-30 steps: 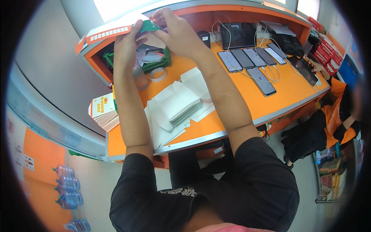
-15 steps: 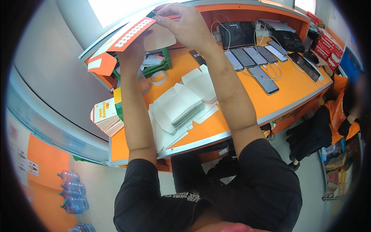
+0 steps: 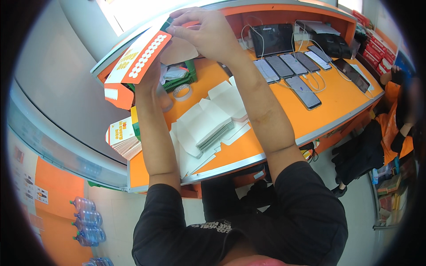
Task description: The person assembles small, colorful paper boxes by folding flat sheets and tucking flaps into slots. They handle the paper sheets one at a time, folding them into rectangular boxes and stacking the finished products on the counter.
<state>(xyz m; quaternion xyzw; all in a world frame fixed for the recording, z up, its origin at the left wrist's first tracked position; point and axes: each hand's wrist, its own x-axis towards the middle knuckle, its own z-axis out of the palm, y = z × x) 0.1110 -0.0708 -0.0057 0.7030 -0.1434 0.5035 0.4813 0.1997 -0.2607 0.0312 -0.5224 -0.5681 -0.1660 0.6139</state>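
Note:
A partly folded carton (image 3: 144, 60), white and orange with a row of white scallops, is raised above the table's far left. My left hand (image 3: 148, 80) grips it from below, its fingers mostly hidden behind the card. With thumb and fingers closed, my right hand (image 3: 206, 33) pinches a dark green edge at the carton's upper end. An orange end flap (image 3: 119, 95) hangs loose at the lower left. Between my forearms lies a pile of flat white carton blanks (image 3: 205, 126). Left of my left forearm stands a bundle of printed cartons (image 3: 124, 135).
A tape roll (image 3: 182, 92) sits near a green basket (image 3: 188, 77) behind the blanks. Several phones (image 3: 279, 66) with white cables, a tablet (image 3: 273, 40) and another phone (image 3: 303, 92) occupy the right side. Another person (image 3: 390, 119) is at far right; water bottles (image 3: 88, 217) stand lower left.
The carton has tilted and dropped slightly toward me, showing more of its printed face. My right hand has shifted a little left and down, still pinching its edge.

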